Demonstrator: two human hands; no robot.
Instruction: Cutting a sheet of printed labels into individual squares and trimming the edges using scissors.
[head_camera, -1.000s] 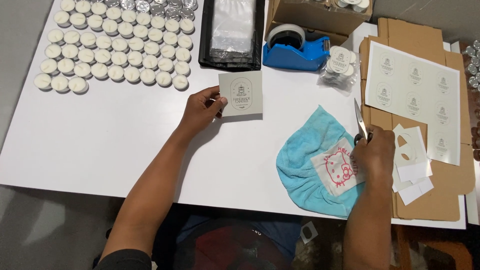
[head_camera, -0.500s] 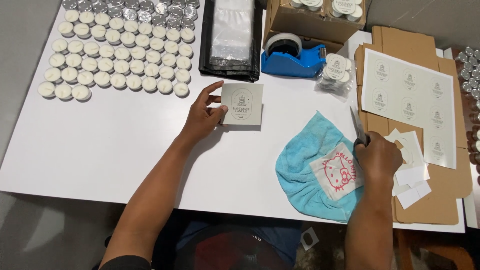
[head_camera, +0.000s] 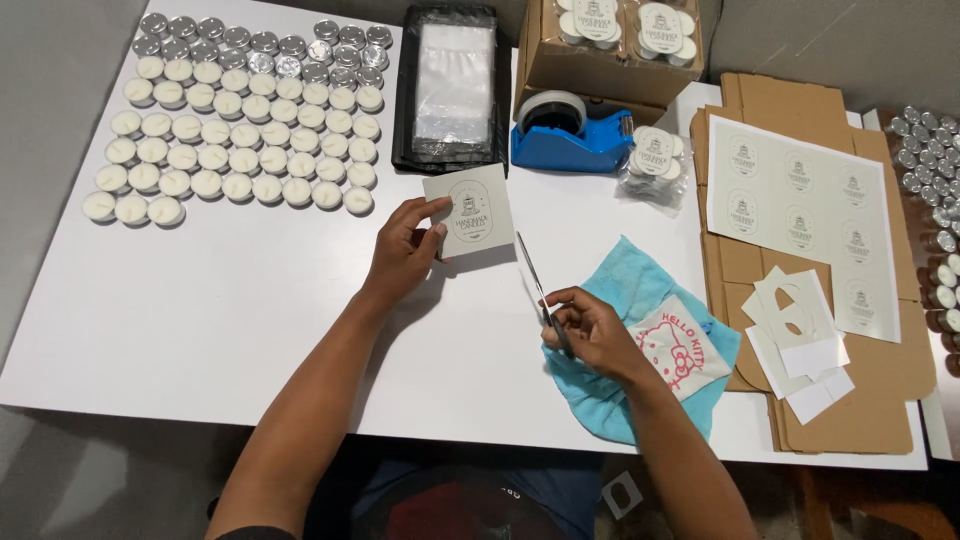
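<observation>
My left hand (head_camera: 402, 252) pinches a small square paper label (head_camera: 470, 210) with an oval printed emblem, held just above the white table (head_camera: 200, 300). My right hand (head_camera: 592, 332) grips a pair of scissors (head_camera: 535, 280) by the handles, blades pointing up and left toward the label's lower right corner. The right hand rests over a light blue cloth (head_camera: 640, 330) with a pink cartoon patch.
Rows of white tealight candles (head_camera: 235, 145) fill the far left. A black tray of clear bags (head_camera: 453, 85), a blue tape dispenser (head_camera: 565, 135), a cardboard box (head_camera: 610, 45), a label sheet (head_camera: 800, 210) on flat cardboard (head_camera: 850, 400) and paper offcuts (head_camera: 800, 335) lie around.
My right hand has moved left from the cardboard with the scissors, bringing the blades close to the label. My left hand has kept its hold on the label.
</observation>
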